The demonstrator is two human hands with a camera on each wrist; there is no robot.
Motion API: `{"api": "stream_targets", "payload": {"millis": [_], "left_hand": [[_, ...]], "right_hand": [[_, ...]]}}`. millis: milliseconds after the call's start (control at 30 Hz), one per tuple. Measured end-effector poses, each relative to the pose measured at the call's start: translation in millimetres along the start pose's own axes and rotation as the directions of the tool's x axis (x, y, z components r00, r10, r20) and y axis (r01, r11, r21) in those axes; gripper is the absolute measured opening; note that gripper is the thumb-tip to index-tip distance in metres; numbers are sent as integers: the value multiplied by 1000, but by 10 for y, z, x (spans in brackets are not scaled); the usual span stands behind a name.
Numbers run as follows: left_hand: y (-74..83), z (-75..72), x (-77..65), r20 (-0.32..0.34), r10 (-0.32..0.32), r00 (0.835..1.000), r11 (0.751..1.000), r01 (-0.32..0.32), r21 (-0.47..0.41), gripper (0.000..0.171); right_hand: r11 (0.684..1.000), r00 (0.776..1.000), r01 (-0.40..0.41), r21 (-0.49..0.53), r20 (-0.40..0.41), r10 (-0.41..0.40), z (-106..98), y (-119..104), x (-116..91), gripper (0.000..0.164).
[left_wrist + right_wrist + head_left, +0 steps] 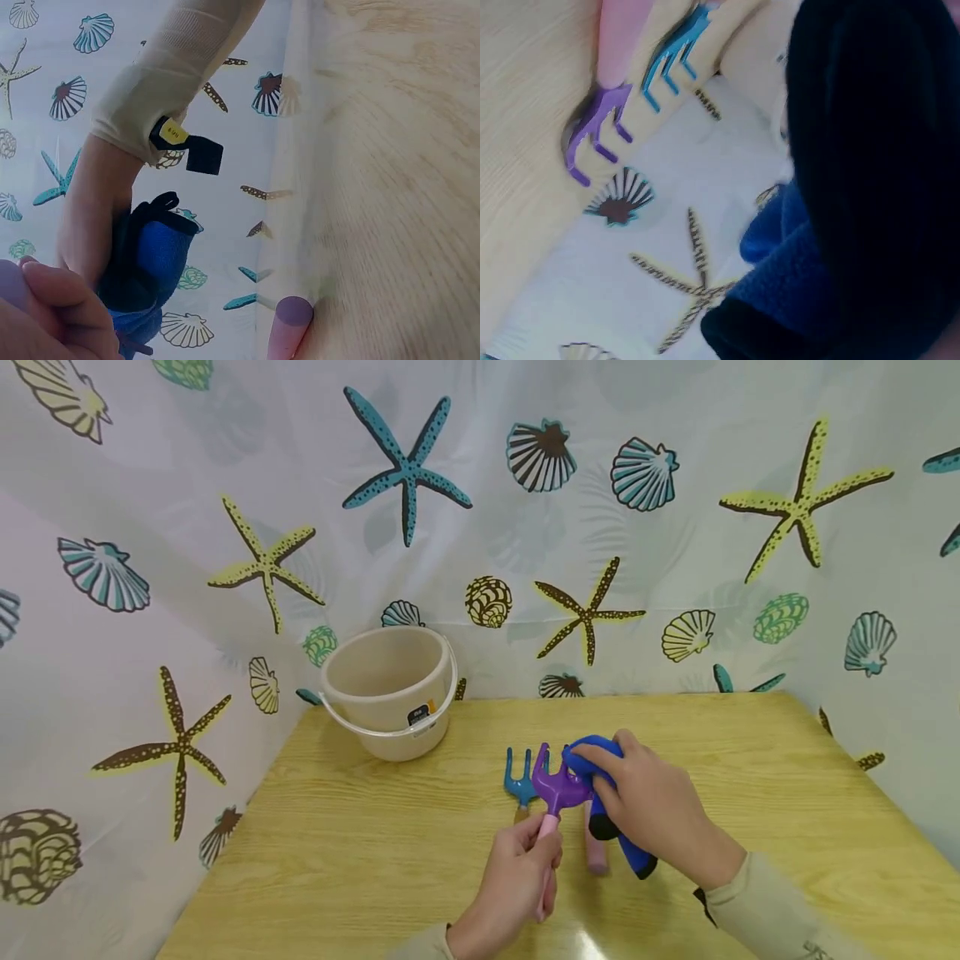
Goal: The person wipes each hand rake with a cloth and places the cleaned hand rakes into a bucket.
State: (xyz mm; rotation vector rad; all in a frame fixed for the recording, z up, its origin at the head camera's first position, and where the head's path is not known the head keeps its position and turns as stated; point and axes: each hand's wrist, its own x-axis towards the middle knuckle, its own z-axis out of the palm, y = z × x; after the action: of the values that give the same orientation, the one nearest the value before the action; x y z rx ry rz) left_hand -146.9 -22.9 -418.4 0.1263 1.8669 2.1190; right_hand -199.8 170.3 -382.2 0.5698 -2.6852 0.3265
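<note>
My left hand point(517, 864) grips the pink handle of a small purple garden fork point(558, 789), its tines pointing up and away. In my right hand point(656, 793) is a bunched blue cloth point(592, 756) with black ends, pressed against the fork's tines on their right side. The cloth fills much of the right wrist view and hides the held fork there. Beneath the hands, a second purple fork point(600, 131) with a pink handle point(596, 852) lies on the table. To its left lies a blue garden fork point(521, 785), partly covered by the held one.
A cream bucket point(390, 718) with a white handle stands at the table's back left. The wood-grain table point(375, 852) is bordered at the back and sides by a white curtain point(465, 535) printed with shells and starfish.
</note>
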Motion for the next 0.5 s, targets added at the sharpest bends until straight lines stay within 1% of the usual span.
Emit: {"api": "stream_targets", "payload": {"millis": [67,100,133,167,233,267,300,333,367,433,500], "left_hand": [[-13,1,-11,12,-21,1000,1000,21,12,22],[-19,2,-17,17,-31,999,999,30,19,21],[-23,3,-22,23,-37,999,999,37,21,22],[-26,6,-26,25,-43,999,999,42,24,22],[-27,11,-35,27,-51,998,998,50,24,26],[-29,14,-37,27,-52,998,998,51,24,27],[-29,19,-41,27,-51,998,998,51,22,28],[-29,23,-42,25,-52,998,998,51,21,29],[-28,27,-42,21,-52,998,998,52,23,30],[-18,24,-42,24,-43,999,998,42,39,29],[0,18,-37,35,-24,999,998,22,63,26]], "right_hand": [[994,995,-48,100,95,39,-31,129,72,33],[984,987,-80,157,150,56,-49,195,110,34],[968,975,-117,224,211,69,-65,262,148,34],[943,959,-161,293,272,79,-80,328,185,36],[876,920,-255,408,380,91,-103,447,246,38],[848,905,-287,444,416,89,-107,498,269,39],[828,894,-307,470,440,81,-110,538,285,40],[813,889,-317,488,452,75,-109,565,297,40],[812,890,-312,493,451,68,-112,578,306,40],[832,901,-281,478,429,58,-139,571,328,40],[853,912,-249,458,406,49,-182,552,360,39]]}}
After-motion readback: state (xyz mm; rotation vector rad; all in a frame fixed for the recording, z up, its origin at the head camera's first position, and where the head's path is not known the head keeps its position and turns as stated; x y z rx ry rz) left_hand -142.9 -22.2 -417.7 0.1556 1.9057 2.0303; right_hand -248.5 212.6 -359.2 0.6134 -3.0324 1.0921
